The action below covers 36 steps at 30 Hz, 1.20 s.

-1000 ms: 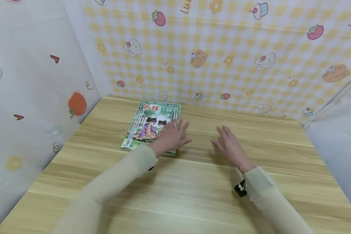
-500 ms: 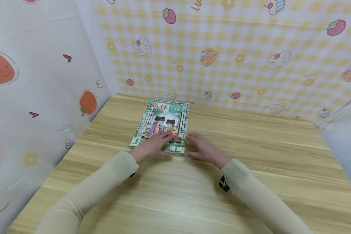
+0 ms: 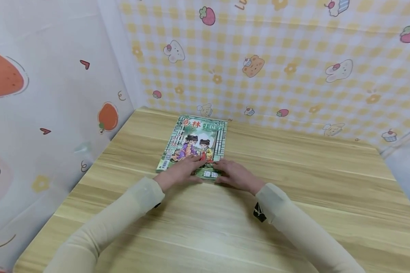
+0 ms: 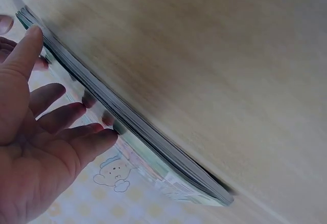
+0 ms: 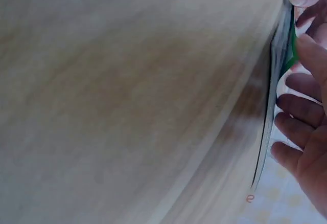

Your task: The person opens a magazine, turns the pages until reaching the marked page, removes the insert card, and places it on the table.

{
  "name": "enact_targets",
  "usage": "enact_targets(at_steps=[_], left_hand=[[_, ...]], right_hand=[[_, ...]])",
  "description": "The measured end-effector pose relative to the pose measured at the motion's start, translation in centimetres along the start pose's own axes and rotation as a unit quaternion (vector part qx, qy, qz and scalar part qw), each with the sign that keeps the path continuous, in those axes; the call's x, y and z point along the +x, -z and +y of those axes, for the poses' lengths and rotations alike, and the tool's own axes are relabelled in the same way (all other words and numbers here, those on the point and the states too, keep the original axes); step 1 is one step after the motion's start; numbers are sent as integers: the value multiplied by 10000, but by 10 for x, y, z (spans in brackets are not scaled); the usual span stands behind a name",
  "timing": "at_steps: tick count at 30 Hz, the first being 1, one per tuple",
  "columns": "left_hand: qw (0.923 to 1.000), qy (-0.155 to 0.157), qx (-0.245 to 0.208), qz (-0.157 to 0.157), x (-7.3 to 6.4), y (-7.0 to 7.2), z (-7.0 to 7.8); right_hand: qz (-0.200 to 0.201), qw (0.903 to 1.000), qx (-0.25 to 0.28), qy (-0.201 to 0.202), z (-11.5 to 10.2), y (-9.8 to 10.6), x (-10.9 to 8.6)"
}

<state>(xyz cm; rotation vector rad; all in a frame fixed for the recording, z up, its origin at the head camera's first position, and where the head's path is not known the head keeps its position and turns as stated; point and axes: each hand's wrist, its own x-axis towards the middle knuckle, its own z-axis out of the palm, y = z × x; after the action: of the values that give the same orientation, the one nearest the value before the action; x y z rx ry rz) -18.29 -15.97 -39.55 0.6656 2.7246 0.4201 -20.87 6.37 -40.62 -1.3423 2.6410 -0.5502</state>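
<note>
A magazine (image 3: 199, 131) with a green illustrated cover of two cartoon children lies flat on the wooden table, left of the middle. Over its lower left part lies my left hand (image 3: 179, 172), fingers spread and loosely bent; in the left wrist view they are just above or touching the cover, with the thumb near the bottom edge. My right hand (image 3: 237, 175) is at the lower right corner, its fingers along the right edge. In the right wrist view a green cover corner (image 5: 291, 60) stands slightly raised beside the right thumb; whether it is pinched is unclear.
The wooden table (image 3: 311, 197) extends in front and to the right of the magazine. A yellow checked cloth (image 3: 276, 45) hangs behind it, and a white printed cloth (image 3: 61, 98) on the left. Dark wrist cameras (image 3: 259, 212) sit under the sleeves.
The right hand has moved left from the bare table to the magazine's lower right corner. The left hand has drawn back toward its bottom edge. The head view has shifted; the magazine stays put.
</note>
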Motion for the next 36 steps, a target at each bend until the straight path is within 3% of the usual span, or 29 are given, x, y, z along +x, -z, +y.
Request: enact_targets(at_steps=[9, 16, 18, 22, 26, 28, 30, 33, 36], left_hand=[[9988, -249, 102, 398, 2, -2, -1], [9917, -671, 311, 1052, 2, -6, 5], [9878, -796, 416, 1268, 2, -6, 8], [9787, -1002, 502, 1721, 0, -6, 10], [9693, -1197, 344, 2118, -4, -3, 9], [9655, -1204, 256, 2294, -6, 0, 9], [9604, -1121, 412, 2516, -8, 3, 8], [9560, -925, 500, 2740, -11, 10, 7], [9510, -811, 436, 2952, -16, 18, 3]], right_hand=[[795, 9936, -590, 537, -10, 4, 2], [1681, 9710, -1271, 1130, -14, 7, 2], [1899, 9669, -1224, 1189, -14, 9, 2], [2241, 9673, -841, 836, -13, 10, 0], [2476, 9687, -195, -4, -12, 9, -3], [2391, 9705, 61, -292, -12, 8, -4], [2032, 9785, 129, -338, -12, 6, -2], [1240, 9923, -14, -47, -12, 1, 1], [536, 9983, -121, 194, -11, -3, 2]])
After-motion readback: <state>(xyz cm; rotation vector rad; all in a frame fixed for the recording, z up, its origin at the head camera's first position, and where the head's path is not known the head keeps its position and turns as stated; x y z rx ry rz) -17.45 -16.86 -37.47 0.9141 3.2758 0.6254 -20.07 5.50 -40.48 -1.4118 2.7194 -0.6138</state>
